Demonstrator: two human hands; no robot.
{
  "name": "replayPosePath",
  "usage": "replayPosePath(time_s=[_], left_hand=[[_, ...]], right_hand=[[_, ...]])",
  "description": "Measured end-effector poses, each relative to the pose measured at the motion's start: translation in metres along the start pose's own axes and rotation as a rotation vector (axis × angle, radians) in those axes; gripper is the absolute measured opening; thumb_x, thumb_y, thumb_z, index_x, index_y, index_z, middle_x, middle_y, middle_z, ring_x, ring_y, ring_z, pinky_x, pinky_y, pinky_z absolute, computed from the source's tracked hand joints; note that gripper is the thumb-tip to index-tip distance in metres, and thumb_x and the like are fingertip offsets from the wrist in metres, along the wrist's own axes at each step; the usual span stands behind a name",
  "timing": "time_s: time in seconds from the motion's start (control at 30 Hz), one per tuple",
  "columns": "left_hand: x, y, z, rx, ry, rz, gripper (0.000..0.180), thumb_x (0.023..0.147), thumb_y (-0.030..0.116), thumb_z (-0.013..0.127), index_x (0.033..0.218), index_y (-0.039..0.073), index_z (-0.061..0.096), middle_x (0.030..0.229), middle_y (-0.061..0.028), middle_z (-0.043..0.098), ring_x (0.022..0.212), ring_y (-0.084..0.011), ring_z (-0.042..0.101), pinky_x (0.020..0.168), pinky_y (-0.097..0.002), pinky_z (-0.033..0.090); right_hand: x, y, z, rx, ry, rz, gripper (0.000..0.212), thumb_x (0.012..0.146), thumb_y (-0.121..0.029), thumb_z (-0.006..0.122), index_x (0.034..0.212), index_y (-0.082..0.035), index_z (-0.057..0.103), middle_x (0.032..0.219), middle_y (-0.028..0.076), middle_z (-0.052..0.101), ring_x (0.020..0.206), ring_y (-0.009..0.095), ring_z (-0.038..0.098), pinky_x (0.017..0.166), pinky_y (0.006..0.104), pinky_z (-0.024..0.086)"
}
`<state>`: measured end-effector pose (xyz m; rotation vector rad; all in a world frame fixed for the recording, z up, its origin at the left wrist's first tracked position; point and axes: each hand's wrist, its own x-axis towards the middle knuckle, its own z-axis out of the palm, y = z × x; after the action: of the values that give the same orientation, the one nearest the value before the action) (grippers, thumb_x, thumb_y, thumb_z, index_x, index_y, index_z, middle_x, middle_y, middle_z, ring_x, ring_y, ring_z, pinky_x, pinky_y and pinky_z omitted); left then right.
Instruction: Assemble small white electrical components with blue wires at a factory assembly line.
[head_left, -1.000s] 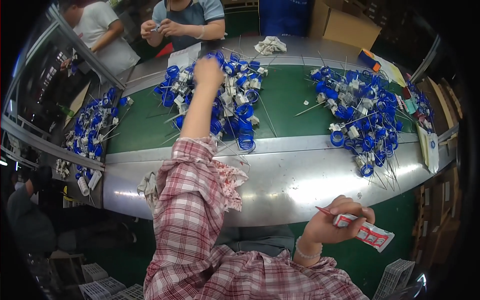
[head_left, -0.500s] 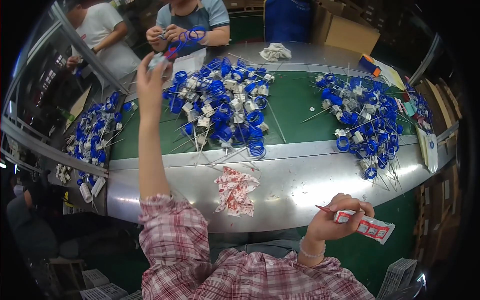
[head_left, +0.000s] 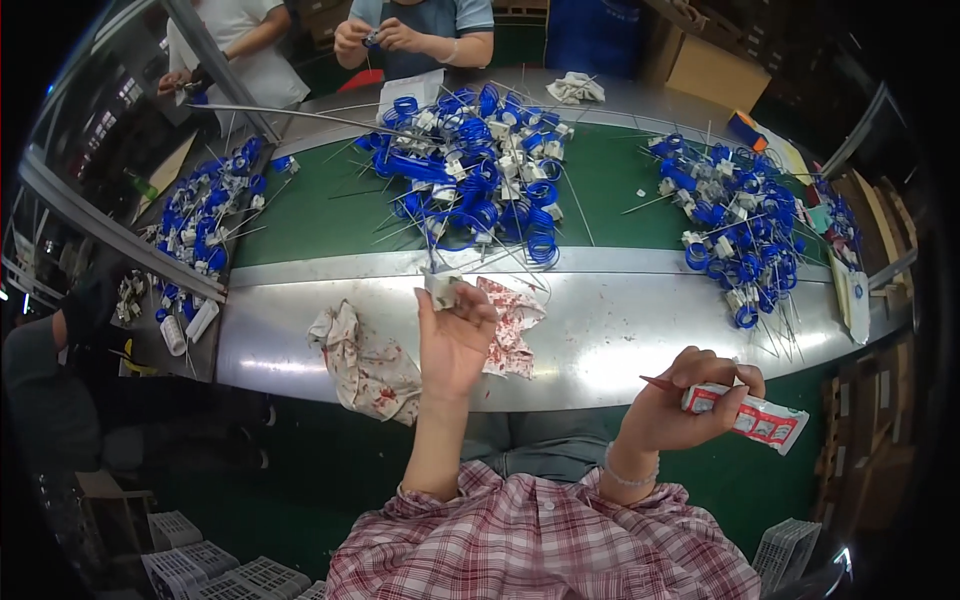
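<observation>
Surface: shiny metal table (head_left: 270, 355), near edge curved by the lens, inset with a green strip (head_left: 610, 200). Room: green floor, cardboard box (head_left: 715, 75) at the back.

Counts: at least three heaps of blue coils with white blocks, namely the middle heap (head_left: 500, 165), right heap (head_left: 740, 225) and left heap (head_left: 205, 215); single coils too tangled to count. Cloths, three: grey cloth (head_left: 370, 370), red-spotted cloth (head_left: 512, 325), far cloth (head_left: 575, 88). Two people across the table: white shirt (head_left: 255, 60), blue apron (head_left: 420, 30).

Left hand (head_left: 455, 340): palm up, fingers partly curled, pinching a white block (head_left: 443, 290) above the metal, short of the middle heap. Right hand (head_left: 690, 405): curled around a tube (head_left: 765, 420), red tip pointing left, off the table's near edge.

Labelling: tube printed red and white in panels; lettering too small to read.
</observation>
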<state>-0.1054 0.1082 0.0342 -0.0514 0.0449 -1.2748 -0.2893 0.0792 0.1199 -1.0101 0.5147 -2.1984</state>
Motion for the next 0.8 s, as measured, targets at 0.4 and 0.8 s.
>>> replayPosePath(time_s=[0.4,0.8], left_hand=[[-0.021,-0.027,-0.025,0.116,-0.111,-0.015,0.04,0.079,0.024,0.059,0.113,0.008,0.045,0.109,-0.0044,0.053,0.073,-0.0113,0.043,0.07,-0.0239,0.036],[-0.047,-0.065,-0.003,0.506,-0.379,0.034,0.04,0.067,-0.01,0.062,0.093,0.01,0.039,0.102,-0.012,0.051,0.081,-0.0213,0.056,0.067,-0.0276,0.046]], right_hand=[[-0.004,-0.026,0.003,-0.026,0.078,-0.033,0.019,0.087,-0.024,0.032,0.092,-0.008,0.039,0.048,0.002,0.037,0.04,0.008,0.031,0.037,0.018,0.024],[-0.017,-0.035,0.003,0.045,-0.222,-0.114,0.021,0.09,-0.024,0.025,0.095,-0.006,0.035,0.05,0.006,0.048,0.032,0.01,0.034,0.035,0.0209,0.028]])
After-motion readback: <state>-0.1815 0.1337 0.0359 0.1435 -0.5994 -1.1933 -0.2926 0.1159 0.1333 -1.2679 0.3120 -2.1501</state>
